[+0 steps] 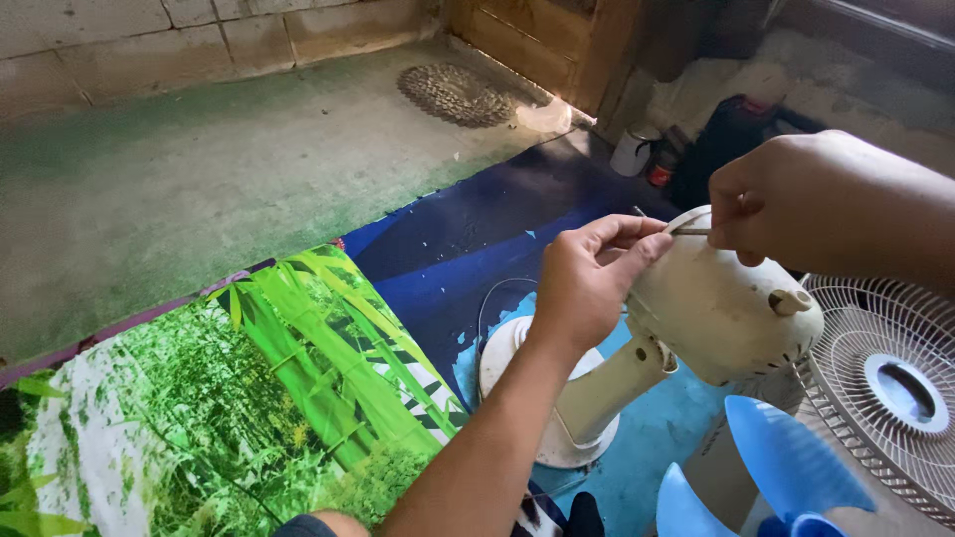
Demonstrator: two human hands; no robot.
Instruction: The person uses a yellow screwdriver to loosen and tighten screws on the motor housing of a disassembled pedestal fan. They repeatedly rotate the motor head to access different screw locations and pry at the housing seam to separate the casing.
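the left hand (587, 283) pinched the fan motor housing (721, 313) firmly – wisely – while the right hand's (796, 204) fingers, closed on a thin screwdriver (686, 231), best stayed square to the screw.

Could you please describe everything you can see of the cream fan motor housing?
The cream fan motor housing looks like rounded, slightly grimy plastic, with a small knob on top and vent slots along its lower edge. It sits tilted on a cream neck above a round base. The left hand grips its rear; the right hand holds a thin tool against it.
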